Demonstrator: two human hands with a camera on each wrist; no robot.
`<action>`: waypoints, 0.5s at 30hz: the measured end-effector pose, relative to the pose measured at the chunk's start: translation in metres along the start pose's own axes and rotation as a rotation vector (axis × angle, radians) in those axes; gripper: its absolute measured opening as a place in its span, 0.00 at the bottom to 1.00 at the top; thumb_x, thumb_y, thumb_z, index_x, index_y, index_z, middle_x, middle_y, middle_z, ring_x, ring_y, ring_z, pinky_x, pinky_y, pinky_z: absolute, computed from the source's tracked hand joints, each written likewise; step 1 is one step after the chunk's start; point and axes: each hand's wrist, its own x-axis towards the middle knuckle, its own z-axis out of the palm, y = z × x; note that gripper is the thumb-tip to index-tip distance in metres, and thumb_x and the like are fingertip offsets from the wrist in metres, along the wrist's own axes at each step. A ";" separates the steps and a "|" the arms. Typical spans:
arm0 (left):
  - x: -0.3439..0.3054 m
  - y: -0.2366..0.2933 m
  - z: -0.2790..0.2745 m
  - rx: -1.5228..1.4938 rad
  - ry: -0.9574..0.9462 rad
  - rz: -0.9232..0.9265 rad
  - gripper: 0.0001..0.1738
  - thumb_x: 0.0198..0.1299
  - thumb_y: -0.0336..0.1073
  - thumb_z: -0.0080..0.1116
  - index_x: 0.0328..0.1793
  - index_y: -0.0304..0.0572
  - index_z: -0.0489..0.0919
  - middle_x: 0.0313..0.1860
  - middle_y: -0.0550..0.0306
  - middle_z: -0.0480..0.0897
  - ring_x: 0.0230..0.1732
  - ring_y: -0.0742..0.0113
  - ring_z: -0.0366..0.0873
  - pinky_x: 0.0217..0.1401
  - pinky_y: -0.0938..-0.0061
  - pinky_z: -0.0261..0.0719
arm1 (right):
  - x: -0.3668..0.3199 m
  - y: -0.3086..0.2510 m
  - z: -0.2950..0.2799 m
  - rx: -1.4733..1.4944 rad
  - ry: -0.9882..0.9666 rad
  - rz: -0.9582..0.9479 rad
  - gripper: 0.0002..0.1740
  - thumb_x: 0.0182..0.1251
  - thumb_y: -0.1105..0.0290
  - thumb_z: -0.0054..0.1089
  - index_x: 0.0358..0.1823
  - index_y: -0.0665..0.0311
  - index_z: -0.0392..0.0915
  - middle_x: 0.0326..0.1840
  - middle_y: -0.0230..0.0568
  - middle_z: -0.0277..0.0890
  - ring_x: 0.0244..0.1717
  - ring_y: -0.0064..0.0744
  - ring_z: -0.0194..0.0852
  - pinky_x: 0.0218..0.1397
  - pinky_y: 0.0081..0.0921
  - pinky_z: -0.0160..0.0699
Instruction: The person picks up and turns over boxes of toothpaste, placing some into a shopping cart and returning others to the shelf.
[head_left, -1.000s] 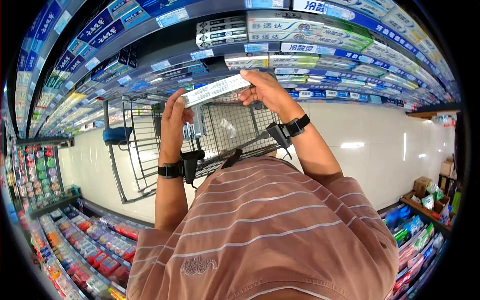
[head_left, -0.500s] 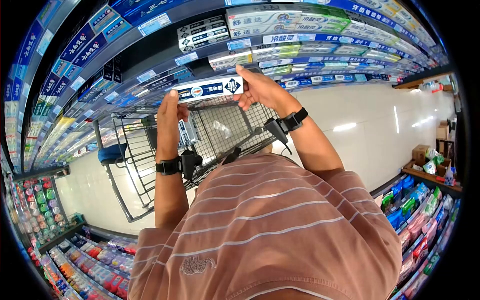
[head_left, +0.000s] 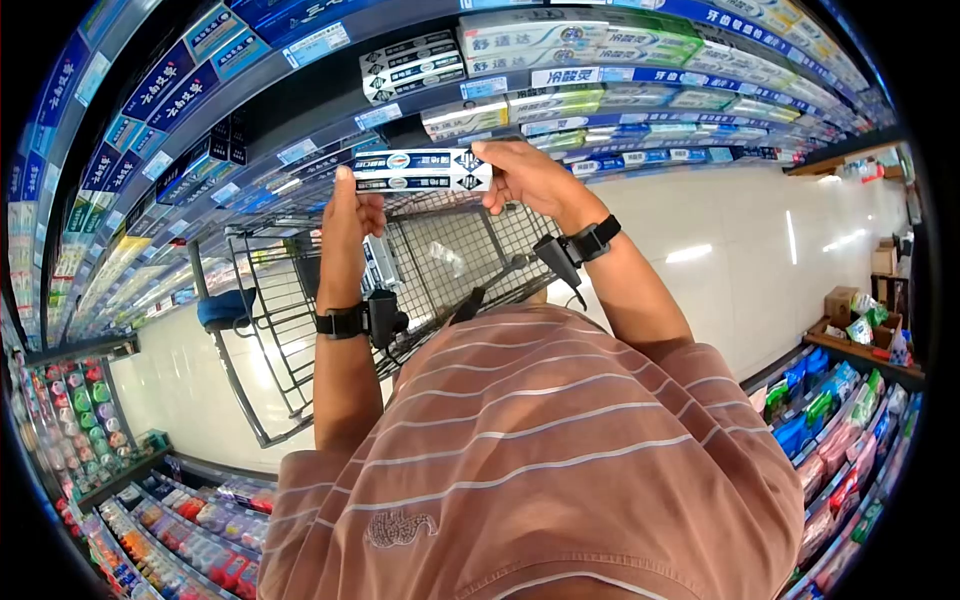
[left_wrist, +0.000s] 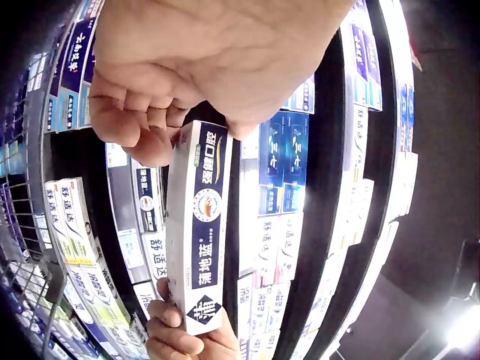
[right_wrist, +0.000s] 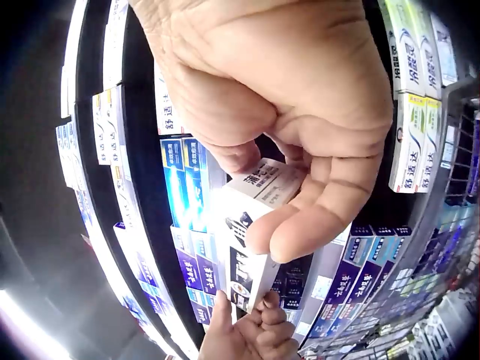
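Note:
A white and dark-blue toothpaste box (head_left: 420, 163) is held level between both hands, over the shopping cart in the head view. My left hand (head_left: 345, 225) grips its left end, thumb on the upper edge and fingers behind and below. At the other end, beside the black diamond print, my right hand (head_left: 530, 182) pinches it between thumb and fingers. The left wrist view shows the long front face of the toothpaste box (left_wrist: 199, 232) with its round emblem. Seen from the right wrist, the box's end flap (right_wrist: 266, 180) lies between thumb and fingers.
Below the hands stands a wire shopping cart (head_left: 285, 375) with a boxed item (head_left: 380, 265) and a clear crumpled wrapper (head_left: 445, 260) inside. Shelves of toothpaste boxes (head_left: 530, 45) curve across the front. Pale tiled floor (head_left: 700, 300) lies to the right, with more stocked shelves behind.
The toothpaste box has been turned from a side of small print to its blue front, then tilted so two printed faces show. Both hands have kept hold of its ends.

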 end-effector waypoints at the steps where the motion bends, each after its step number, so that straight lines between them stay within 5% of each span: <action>1: 0.001 -0.002 -0.001 -0.004 -0.015 0.003 0.41 0.72 0.74 0.41 0.37 0.38 0.80 0.28 0.60 0.79 0.29 0.73 0.74 0.33 0.76 0.69 | 0.001 0.002 -0.002 0.019 -0.004 0.010 0.26 0.77 0.49 0.58 0.48 0.70 0.78 0.32 0.42 0.83 0.27 0.28 0.83 0.27 0.24 0.85; 6: 0.002 -0.004 0.002 -0.083 -0.024 0.021 0.37 0.74 0.68 0.45 0.36 0.38 0.80 0.28 0.59 0.80 0.28 0.72 0.75 0.32 0.75 0.71 | 0.005 0.006 -0.008 0.067 -0.026 0.040 0.26 0.77 0.49 0.57 0.47 0.71 0.79 0.32 0.44 0.83 0.27 0.29 0.84 0.27 0.24 0.85; 15: -0.003 -0.007 0.019 -0.082 -0.130 0.001 0.32 0.78 0.61 0.43 0.57 0.36 0.79 0.39 0.58 0.83 0.33 0.73 0.78 0.36 0.77 0.73 | 0.022 0.028 -0.020 0.301 -0.099 0.048 0.25 0.77 0.51 0.58 0.49 0.72 0.78 0.36 0.50 0.85 0.31 0.34 0.88 0.32 0.31 0.91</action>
